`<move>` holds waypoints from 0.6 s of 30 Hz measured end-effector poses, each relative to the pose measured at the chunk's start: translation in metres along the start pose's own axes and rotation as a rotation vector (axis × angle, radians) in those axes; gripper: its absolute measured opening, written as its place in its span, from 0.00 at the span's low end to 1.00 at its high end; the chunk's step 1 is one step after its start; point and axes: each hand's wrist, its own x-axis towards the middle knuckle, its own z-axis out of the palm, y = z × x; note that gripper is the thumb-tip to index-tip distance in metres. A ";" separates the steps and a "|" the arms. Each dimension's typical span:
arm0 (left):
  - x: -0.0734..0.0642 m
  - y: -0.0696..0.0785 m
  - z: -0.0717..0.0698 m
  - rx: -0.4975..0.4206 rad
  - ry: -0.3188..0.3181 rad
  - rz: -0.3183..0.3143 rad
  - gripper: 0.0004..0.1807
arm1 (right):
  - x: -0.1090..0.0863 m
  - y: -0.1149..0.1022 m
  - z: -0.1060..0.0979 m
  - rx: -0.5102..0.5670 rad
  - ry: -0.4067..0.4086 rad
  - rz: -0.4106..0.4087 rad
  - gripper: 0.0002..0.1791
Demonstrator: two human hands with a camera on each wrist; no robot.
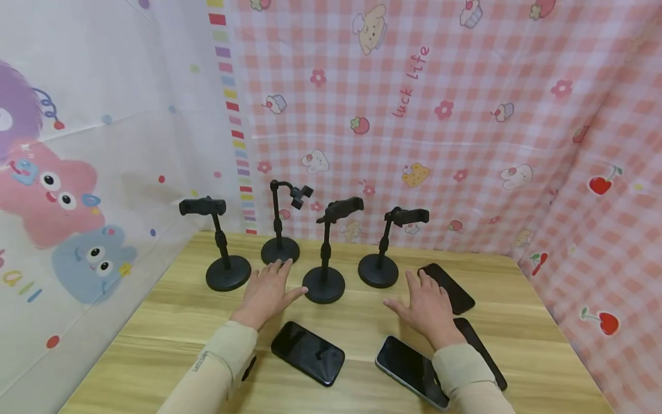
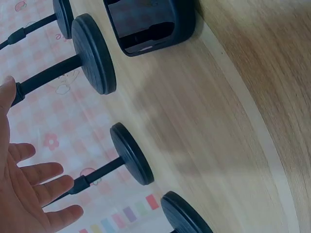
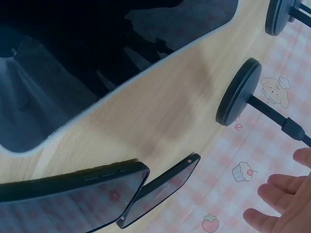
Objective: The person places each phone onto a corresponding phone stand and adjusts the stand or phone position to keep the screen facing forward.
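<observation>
Both hands reach forward over a wooden table with fingers spread and nothing held. The left hand point(image 1: 267, 292) hovers between the front phone stand point(image 1: 324, 284) and the left phone stand point(image 1: 228, 273). Behind it stands a gooseneck phone stand point(image 1: 280, 251), its clamp bent to the right. In the head view the right hand point(image 1: 426, 307) is in front of the right phone stand point(image 1: 378, 270) and overlaps the edge of a far black phone point(image 1: 449, 288). A dark phone point(image 1: 308, 353) lies right of the left forearm; a silver-edged phone point(image 1: 411, 371) lies by the right sleeve.
Another black phone point(image 1: 481, 353) lies right of the right forearm, partly covered by the sleeve. Patterned cloths hang behind and at both sides, including a pink checked cloth point(image 1: 393, 149) at the back. A small black object point(image 1: 249, 368) shows beside the left sleeve.
</observation>
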 end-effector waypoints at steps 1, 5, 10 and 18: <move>0.000 0.000 0.000 -0.005 -0.006 0.001 0.45 | -0.001 0.000 0.000 0.000 0.000 -0.001 0.52; 0.002 0.002 -0.001 -0.021 -0.022 0.000 0.45 | -0.003 -0.002 0.000 0.011 -0.006 -0.006 0.51; 0.005 0.004 -0.003 -0.031 -0.004 0.030 0.42 | -0.005 -0.002 -0.001 0.003 -0.023 -0.003 0.49; 0.008 0.007 -0.003 -0.030 0.010 0.048 0.37 | -0.007 -0.005 -0.002 0.005 -0.059 -0.013 0.45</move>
